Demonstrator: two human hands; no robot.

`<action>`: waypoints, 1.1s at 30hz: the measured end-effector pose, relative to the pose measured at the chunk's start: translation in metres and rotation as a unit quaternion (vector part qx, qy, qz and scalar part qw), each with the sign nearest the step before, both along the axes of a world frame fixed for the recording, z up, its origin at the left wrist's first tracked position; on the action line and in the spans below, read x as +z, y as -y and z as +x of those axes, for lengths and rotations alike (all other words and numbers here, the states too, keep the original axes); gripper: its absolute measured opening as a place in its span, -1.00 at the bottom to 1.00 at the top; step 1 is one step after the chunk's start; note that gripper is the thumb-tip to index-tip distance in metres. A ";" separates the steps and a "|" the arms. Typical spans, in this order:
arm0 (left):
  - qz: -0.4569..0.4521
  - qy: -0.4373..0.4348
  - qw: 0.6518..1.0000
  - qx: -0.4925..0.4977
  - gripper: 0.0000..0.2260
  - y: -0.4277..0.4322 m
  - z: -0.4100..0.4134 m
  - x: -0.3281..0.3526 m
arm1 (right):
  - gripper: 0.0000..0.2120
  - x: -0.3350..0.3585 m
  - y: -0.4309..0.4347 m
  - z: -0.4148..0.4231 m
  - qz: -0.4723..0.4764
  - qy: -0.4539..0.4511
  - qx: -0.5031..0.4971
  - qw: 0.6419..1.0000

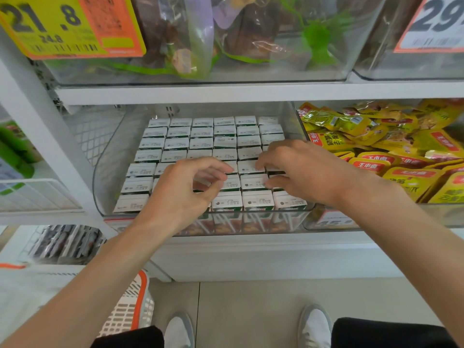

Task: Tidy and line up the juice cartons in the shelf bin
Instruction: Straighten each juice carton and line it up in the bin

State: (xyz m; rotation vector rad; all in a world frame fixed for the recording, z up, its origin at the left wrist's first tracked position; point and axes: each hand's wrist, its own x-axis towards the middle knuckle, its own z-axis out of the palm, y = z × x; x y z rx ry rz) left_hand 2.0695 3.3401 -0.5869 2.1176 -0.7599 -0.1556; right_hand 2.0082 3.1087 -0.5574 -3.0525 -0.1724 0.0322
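Note:
A clear plastic shelf bin [100,172] holds several rows of small juice cartons [200,133], seen from above as white tops with printed dates. Both hands are over the front rows. My left hand [183,192] hovers above the front middle cartons with its fingers loosely curled and nothing held. My right hand [298,172] lies over the right-hand column, fingertips touching carton tops near the middle, thumb by a carton [254,183] in the second row. The cartons beneath both hands are hidden.
Yellow snack packets [376,146] fill the bin to the right. Bagged goods [175,41] sit in clear bins on the shelf above, with price tags [70,23]. A white and orange basket [135,305] stands on the floor at lower left, beside my shoes.

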 end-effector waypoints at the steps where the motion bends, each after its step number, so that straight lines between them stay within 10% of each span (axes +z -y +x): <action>1: 0.002 0.001 1.000 0.001 -0.76 -0.001 0.000 0.000 | -0.65 0.000 -0.001 0.001 0.010 -0.005 0.004 1.000; 25: 0.021 0.009 1.000 0.013 -0.78 -0.009 0.004 0.002 | -0.77 0.000 -0.003 0.014 0.069 -0.084 0.037 0.993; 33: -0.063 -0.077 0.994 -0.034 -0.63 -0.008 0.000 0.012 | -0.77 0.017 -0.011 0.008 0.230 0.139 0.038 0.963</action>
